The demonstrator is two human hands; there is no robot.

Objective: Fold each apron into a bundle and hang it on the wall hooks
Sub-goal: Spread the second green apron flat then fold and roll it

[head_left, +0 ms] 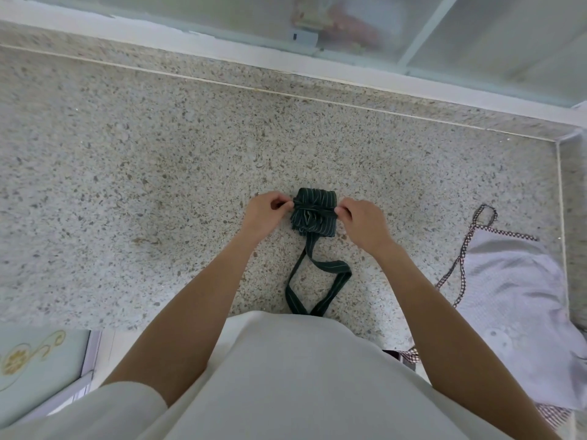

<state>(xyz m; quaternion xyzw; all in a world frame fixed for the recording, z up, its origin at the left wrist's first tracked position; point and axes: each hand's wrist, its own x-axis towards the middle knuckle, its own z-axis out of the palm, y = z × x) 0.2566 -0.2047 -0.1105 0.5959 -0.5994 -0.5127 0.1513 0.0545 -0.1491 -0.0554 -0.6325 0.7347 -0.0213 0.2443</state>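
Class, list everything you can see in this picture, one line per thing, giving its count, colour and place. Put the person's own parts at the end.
striped apron bundle: one, dark green with thin pale stripes, on the counter at the middle, a tie cinched round it.
neck strap: one loop, same dark green stripe, trailing from the bundle toward the person.
second apron: one, pale lilac with checked trim, lying loose at the right end of the counter.
counter: one, speckled beige stone, filling most of the view.
window: one, frosted glass in a white frame, along the far edge.
left hand: pinches the tie at the bundle's left side.
right hand: pinches the tie at the bundle's right side.
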